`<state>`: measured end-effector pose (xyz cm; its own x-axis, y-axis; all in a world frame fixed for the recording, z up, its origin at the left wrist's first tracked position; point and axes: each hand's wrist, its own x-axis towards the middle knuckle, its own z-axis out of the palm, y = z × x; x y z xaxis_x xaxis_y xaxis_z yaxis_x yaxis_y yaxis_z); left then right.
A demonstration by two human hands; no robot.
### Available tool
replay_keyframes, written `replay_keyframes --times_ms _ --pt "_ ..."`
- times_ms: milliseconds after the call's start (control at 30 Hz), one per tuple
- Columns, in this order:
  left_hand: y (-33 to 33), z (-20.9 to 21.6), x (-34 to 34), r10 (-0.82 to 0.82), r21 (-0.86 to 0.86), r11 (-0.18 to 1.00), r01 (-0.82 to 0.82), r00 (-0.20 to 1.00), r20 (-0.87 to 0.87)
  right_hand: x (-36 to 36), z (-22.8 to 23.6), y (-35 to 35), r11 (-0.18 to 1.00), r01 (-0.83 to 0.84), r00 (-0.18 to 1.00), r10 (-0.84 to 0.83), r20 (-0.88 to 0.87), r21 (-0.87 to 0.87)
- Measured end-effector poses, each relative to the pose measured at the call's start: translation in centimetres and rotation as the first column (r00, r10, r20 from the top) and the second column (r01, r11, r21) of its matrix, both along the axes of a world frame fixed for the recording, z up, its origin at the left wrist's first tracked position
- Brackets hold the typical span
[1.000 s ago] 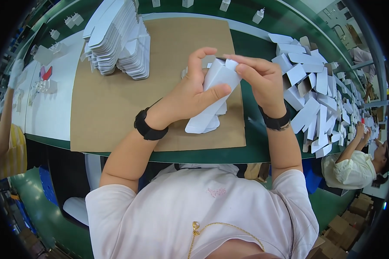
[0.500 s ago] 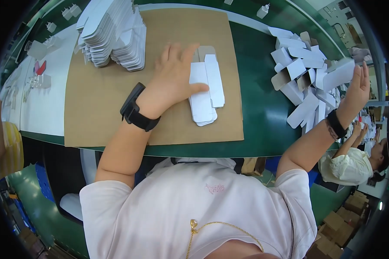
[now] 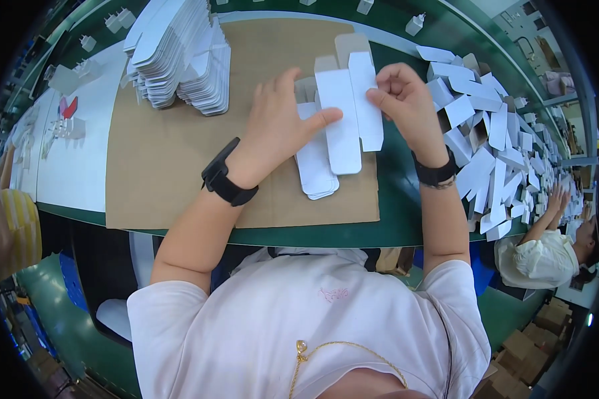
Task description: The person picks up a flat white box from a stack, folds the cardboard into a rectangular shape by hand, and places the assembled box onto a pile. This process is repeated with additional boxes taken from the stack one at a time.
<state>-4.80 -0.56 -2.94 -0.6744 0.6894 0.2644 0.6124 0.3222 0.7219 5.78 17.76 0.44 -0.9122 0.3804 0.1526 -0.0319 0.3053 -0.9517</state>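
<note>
Cardboard sheet (image 3: 173, 166) | right fingers (image 3: 399, 71) — back from box heap (image 3: 471, 103) | gripping flat carton (image 3: 339, 126)

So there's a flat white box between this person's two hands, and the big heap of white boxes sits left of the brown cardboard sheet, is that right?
Not quite: in the head view, the heap of white boxes sits right of the brown cardboard sheet. The flat white box is indeed between left hand and right hand.

Pink script (image 3: 333, 294), on the front of a white shirt (image 3: 246, 326), too small to read
</note>
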Motion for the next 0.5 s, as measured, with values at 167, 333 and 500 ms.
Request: replay_keyframes --times_ms 167,333,500 --pt "0.1 1.2 1.2 -0.257 0.262 0.956 0.132 0.808 0.530 -0.3 1.1 -2.9 0.874 0.091 0.992 -0.037 -0.123 0.477" --pt "-0.1 1.2 1.7 -0.147 0.117 0.983 0.144 0.989 0.019 -0.5 2.0 -4.7 0.830 0.089 0.994 -0.040 -0.101 0.551" --pt "0.3 0.0 1.8 -0.385 0.443 0.862 0.246 0.887 0.257 -0.1 2.5 -3.0 0.904 -0.158 0.987 0.160 0.028 0.398"
